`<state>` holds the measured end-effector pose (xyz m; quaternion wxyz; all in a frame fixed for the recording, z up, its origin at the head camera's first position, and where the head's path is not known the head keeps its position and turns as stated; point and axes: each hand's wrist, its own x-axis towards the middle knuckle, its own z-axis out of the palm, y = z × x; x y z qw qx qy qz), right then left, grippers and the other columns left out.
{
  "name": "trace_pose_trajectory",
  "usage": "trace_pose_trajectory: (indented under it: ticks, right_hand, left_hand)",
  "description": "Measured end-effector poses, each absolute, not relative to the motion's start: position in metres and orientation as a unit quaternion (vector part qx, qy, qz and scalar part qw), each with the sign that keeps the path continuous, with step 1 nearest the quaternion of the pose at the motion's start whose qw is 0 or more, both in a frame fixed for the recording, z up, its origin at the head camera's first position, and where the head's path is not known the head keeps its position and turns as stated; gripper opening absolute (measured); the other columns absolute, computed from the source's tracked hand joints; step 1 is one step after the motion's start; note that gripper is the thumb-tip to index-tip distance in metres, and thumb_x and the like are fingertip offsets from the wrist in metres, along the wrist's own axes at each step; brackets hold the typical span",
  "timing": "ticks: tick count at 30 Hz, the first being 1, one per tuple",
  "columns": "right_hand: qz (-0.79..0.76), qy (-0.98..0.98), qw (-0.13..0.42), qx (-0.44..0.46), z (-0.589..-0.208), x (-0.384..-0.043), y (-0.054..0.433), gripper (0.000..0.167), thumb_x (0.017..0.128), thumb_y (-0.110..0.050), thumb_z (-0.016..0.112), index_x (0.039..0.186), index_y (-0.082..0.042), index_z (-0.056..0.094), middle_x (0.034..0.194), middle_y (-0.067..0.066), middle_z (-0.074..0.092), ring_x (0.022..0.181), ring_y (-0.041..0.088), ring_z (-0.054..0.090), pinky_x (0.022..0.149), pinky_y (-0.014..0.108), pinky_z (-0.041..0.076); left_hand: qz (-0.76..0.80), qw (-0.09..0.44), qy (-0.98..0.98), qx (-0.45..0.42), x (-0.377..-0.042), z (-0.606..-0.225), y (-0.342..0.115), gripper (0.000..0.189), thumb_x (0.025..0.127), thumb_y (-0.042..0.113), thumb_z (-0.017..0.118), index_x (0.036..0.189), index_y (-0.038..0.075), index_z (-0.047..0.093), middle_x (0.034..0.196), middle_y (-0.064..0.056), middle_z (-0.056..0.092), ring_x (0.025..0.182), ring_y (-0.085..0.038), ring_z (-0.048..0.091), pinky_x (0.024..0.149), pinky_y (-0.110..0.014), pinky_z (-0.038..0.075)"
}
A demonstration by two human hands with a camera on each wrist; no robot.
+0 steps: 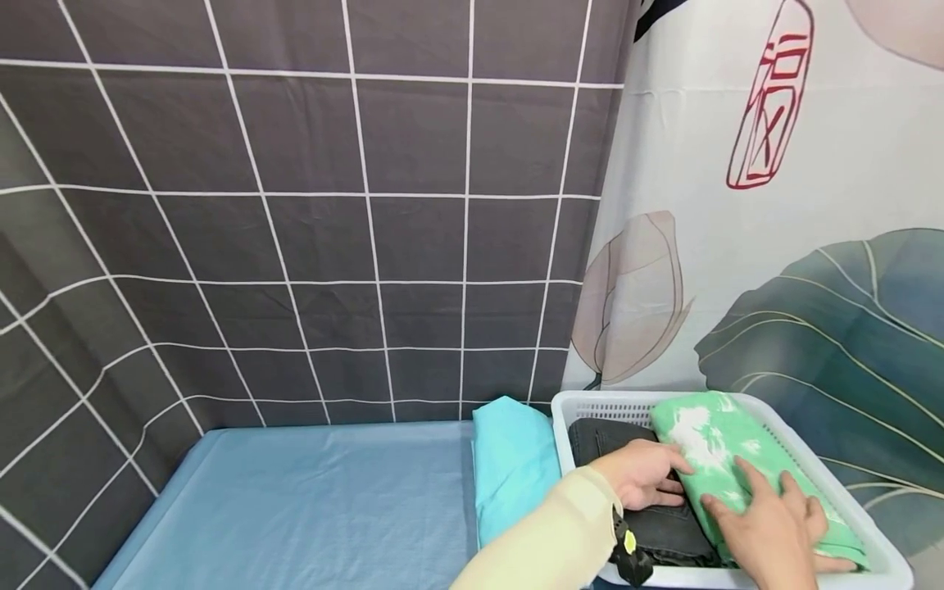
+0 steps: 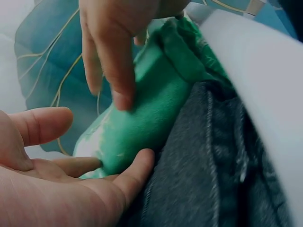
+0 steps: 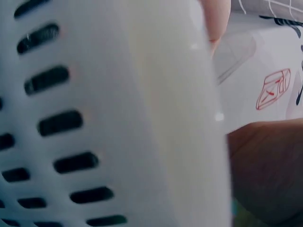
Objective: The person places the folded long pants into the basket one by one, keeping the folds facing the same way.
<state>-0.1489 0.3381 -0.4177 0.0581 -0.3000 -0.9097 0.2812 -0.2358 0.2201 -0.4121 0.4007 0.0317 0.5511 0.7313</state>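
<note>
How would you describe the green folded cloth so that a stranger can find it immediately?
Find the white basket at the lower right of the head view. Inside it, the green cloth lies at the right, beside folded dark denim. Its white patches set it apart from this denim and from the plain turquoise cloth just left of the basket.

Back and left: dark grey cloth (image 1: 413, 135), white grid lines
Right: white hanging (image 1: 708, 147), big teal leaf (image 1: 833, 336), red seal print (image 1: 772, 98)
Worktop (image 1: 317, 508): blue cover
Light: soft

White-blotched green cloth (image 1: 763, 447), black denim (image 1: 667, 531), white basket (image 1: 601, 399)
</note>
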Motion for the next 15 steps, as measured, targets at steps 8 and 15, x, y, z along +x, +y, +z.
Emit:
trace_pose_trajectory:
  ticks: [8,15]
  right_hand:
    - [0.203,-0.953,0.038,-0.22,-0.42,-0.153,0.337,0.067,0.09,-0.025,0.073,0.143,0.005,0.044,0.145,0.049,0.014,0.137,0.065,0.002,0.108,0.076,-0.008]
    - [0.256,-0.941,-0.031,-0.22,-0.418,-0.154,0.332,0.06,0.095,-0.014,0.064,0.15,-0.006,0.042,0.153,0.042,0.003,0.129,0.073,-0.021,0.085,0.087,-0.021]
  left_hand:
    - [0.724,0.407,0.556,0.04,-0.236,-0.408,0.21,0.02,0.092,-0.005,0.055,0.111,-0.003,0.059,0.115,-0.02,0.058,0.116,-0.042,0.057,0.107,-0.057,0.041]
    - [0.747,0.394,0.535,0.014,-0.242,-0.397,0.192,0.02,0.095,-0.004,0.054,0.114,-0.009,0.057,0.114,-0.028,0.058,0.119,-0.047,0.056,0.107,-0.056,0.042]
